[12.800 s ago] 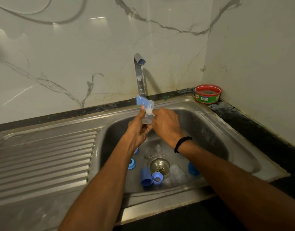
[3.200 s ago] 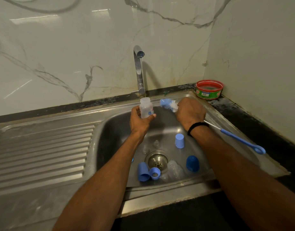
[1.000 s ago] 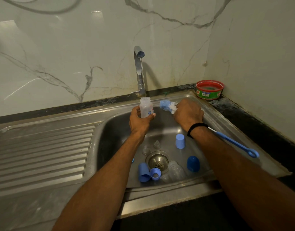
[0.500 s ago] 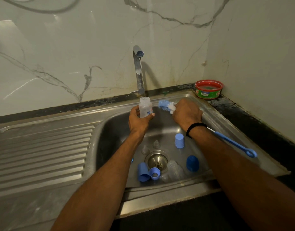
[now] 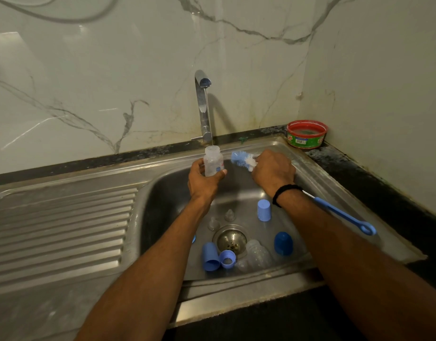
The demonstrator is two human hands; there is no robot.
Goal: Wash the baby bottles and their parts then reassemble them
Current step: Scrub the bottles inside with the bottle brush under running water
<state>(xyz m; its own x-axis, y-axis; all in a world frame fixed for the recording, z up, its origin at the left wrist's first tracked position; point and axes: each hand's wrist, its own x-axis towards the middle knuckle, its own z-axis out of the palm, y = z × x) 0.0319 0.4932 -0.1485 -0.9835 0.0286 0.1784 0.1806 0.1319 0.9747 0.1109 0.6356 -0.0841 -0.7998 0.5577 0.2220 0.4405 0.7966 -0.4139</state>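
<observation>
My left hand (image 5: 203, 183) grips a small clear baby bottle (image 5: 212, 163) upright under the tap (image 5: 202, 107), and a thin stream of water runs into its mouth. My right hand (image 5: 273, 171) grips a blue and white bottle brush (image 5: 242, 160), bristles pointing left beside the bottle, its blue handle (image 5: 344, 215) trailing back past my wrist. In the sink basin (image 5: 162, 200) lie two clear teats (image 5: 229, 215), a pale blue cap (image 5: 264, 209), a dark blue cap (image 5: 283, 243), a blue cap on its side (image 5: 210, 257), a blue ring (image 5: 227, 259) and another clear bottle (image 5: 257, 255).
A ribbed steel draining board (image 5: 62, 232) stretches to the left of the basin. A red and green tub (image 5: 306, 134) stands on the dark counter in the back right corner. Marble-patterned walls close the back and right sides. The drain strainer (image 5: 231, 238) sits mid-basin.
Water now runs from the tap into the bottle. Both hands hold nearly the same places as half a second ago; earlier the brush was inside the bottle.
</observation>
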